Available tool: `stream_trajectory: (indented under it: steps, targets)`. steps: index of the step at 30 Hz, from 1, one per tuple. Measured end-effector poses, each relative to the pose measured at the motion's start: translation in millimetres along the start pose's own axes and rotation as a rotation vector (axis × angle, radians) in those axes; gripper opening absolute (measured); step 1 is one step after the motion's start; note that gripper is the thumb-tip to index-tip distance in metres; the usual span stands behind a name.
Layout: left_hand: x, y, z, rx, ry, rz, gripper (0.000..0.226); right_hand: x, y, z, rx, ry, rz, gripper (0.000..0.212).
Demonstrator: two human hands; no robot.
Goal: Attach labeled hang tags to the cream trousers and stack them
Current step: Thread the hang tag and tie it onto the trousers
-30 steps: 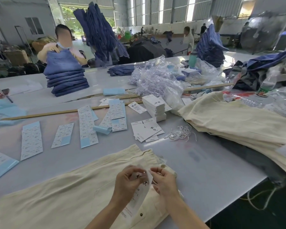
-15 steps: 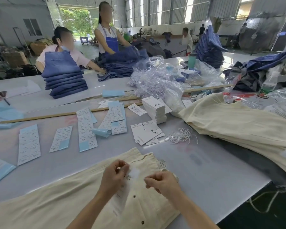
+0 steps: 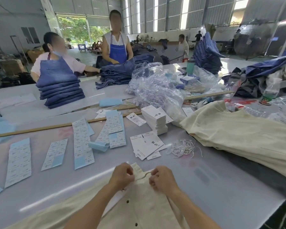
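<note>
Cream trousers (image 3: 144, 210) lie across the near table edge under my arms, dark buttons showing on the fly. My left hand (image 3: 122, 175) and my right hand (image 3: 162, 179) are both curled at the waistband, and a cream belt loop or cord (image 3: 143, 175) is stretched between their fingertips. A white hang tag is mostly hidden under my left wrist. Loose hang tags (image 3: 147, 145) lie beyond my hands, next to a stack of tags (image 3: 155, 119) and a tangle of white strings (image 3: 183, 147). A pile of cream trousers (image 3: 246, 138) lies at the right.
Sheets of sticker labels (image 3: 82, 142) are spread over the left of the grey table (image 3: 213, 179). Clear plastic bags (image 3: 155, 90) and folded blue jeans (image 3: 61, 91) lie further back. Two people work at the far side. A wooden stick (image 3: 48, 128) crosses the table.
My hands let the white hang tag drop from view and moved apart to the waistband, now pulling a cream loop taut between them. The view tilted up slightly.
</note>
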State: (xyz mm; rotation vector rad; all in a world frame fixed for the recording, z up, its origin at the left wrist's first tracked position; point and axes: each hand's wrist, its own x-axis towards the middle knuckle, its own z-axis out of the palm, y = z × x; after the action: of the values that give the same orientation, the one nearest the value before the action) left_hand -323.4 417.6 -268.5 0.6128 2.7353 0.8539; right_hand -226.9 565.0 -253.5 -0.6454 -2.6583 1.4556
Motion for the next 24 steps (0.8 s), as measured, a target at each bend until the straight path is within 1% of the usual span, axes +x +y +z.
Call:
stream_trajectory:
  steps: [1, 4, 7, 9, 10, 12, 13, 15, 16, 18, 19, 21, 23, 24]
  targets:
    - [4, 8, 5, -0.081, -0.024, 0.004, 0.023, 4, 1, 1, 0.012, 0.019, -0.009, 0.019]
    - [14, 23, 21, -0.272, -0.097, 0.022, 0.022, 13, 5, 4, -0.1, 0.063, -0.066, 0.007]
    - [21, 21, 32, -0.326, -0.081, 0.059, 0.022, 18, 12, 9, -0.156, 0.038, -0.092, 0.015]
    - [23, 16, 36, -0.253, -0.044, 0.151, 0.017, 19, 18, 12, -0.171, 0.019, -0.126, 0.022]
    - [23, 14, 37, -0.158, -0.035, 0.228, 0.016, 19, 21, 15, -0.193, 0.023, -0.153, 0.024]
    - [25, 12, 40, 0.043, -0.03, 0.361, 0.02, 18, 26, 18, -0.281, 0.068, -0.222, 0.024]
    - [27, 11, 40, 0.083, -0.027, 0.376, 0.019, 16, 25, 18, -0.316, 0.126, -0.254, 0.02]
    - [29, 11, 38, 0.059, -0.013, 0.338, 0.014, 16, 24, 18, -0.372, 0.218, -0.308, 0.01]
    - [29, 11, 36, -0.006, -0.009, 0.288, 0.012, 16, 22, 20, -0.381, 0.252, -0.353, 0.015]
    - [30, 13, 33, -0.157, -0.008, 0.181, 0.022, 18, 19, 22, -0.414, 0.298, -0.425, 0.027]
    - [30, 14, 32, -0.206, -0.006, 0.153, 0.027, 21, 20, 24, -0.42, 0.278, -0.428, 0.026]
    - [28, 16, 29, -0.269, 0.005, 0.122, 0.029, 26, 18, 25, -0.372, 0.22, -0.365, 0.011]
    - [26, 15, 27, -0.335, 0.016, 0.094, 0.028, 33, 21, 29, -0.342, 0.182, -0.303, 0.01]
    - [25, 14, 26, -0.368, 0.013, 0.075, 0.027, 35, 21, 31, -0.368, 0.167, -0.294, 0.01]
